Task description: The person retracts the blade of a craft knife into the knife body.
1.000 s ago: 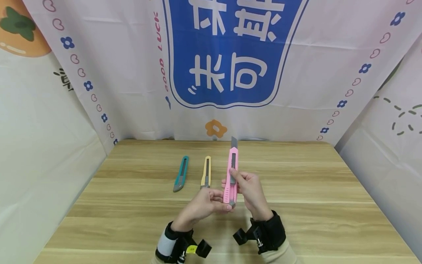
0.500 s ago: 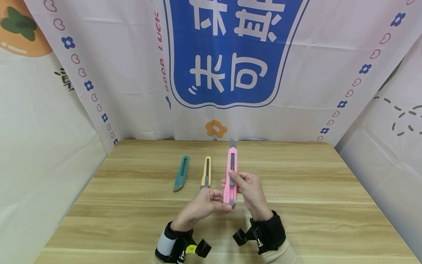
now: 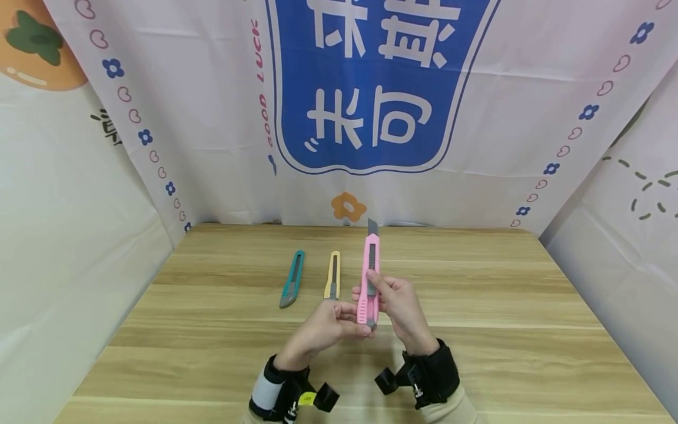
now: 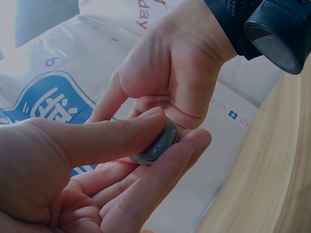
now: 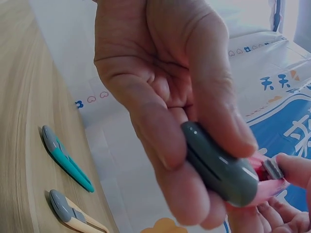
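Observation:
A pink utility knife (image 3: 372,253) is held upright between both hands, its grey blade (image 3: 373,227) standing out of the top end. My left hand (image 3: 323,330) pinches the grey bottom end between thumb and fingers. That grey end cap (image 4: 158,144) shows close up in the left wrist view and, as a grey cap (image 5: 218,165), in the right wrist view. With its thumb on the grey slider, my right hand (image 3: 401,303) grips the pink body from the right; its other fingers are partly hidden behind the knife.
A teal utility knife (image 3: 292,280) and a yellow utility knife (image 3: 332,274) lie on the wooden table (image 3: 212,353), left of the pink one. The yellow knife's lower end is hidden by the left hand. Printed cloth (image 3: 228,147) hangs behind the table.
The right thumb moved slightly down with the slider, then back up. The blade looked shorter half a second ago and stands out farther now. The pink knife has shifted slightly left.

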{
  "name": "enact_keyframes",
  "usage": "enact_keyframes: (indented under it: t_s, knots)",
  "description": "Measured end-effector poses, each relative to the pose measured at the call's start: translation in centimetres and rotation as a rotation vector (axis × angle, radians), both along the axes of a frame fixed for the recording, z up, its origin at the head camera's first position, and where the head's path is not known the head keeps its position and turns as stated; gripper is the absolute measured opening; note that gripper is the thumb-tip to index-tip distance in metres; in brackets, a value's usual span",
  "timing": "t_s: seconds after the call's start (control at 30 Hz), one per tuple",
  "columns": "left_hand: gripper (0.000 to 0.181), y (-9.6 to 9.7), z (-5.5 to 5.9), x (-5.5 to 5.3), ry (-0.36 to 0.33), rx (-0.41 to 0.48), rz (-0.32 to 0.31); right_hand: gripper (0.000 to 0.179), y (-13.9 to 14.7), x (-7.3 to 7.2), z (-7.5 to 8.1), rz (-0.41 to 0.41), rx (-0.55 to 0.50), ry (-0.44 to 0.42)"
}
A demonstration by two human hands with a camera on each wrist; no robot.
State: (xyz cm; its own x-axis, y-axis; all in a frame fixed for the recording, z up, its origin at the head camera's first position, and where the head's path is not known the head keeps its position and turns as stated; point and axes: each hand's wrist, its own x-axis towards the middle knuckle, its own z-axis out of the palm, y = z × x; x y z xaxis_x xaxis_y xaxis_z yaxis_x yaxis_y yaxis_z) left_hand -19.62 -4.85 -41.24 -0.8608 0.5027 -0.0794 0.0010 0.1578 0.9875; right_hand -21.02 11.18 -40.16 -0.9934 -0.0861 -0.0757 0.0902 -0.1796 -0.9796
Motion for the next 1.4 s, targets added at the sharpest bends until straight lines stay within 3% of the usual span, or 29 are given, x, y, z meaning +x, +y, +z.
enact_keyframes:
  t_s: [0.3, 0.57, 0.77, 1.4]
  knots:
    - [0.027, 0.1, 0.09, 0.1, 0.008, -0.015, -0.01, 0.046, -0.03, 0.14, -0.02, 0.009, -0.024, 0.07]
    - [0.027, 0.05, 0.19, 0.24, -0.044, 0.032, -0.035, 0.046, -0.01, 0.22, -0.01, 0.01, -0.032, 0.117]
    - [0.026, 0.1, 0.27, 0.23, -0.043, 0.046, -0.031, 0.042, 0.06, 0.29, 0.0, 0.023, -0.048, 0.135]
    - [0.026, 0.31, 0.37, 0.24, -0.062, 0.066, -0.03, 0.04, 0.32, 0.32, 0.11, 0.041, -0.049, 0.121]
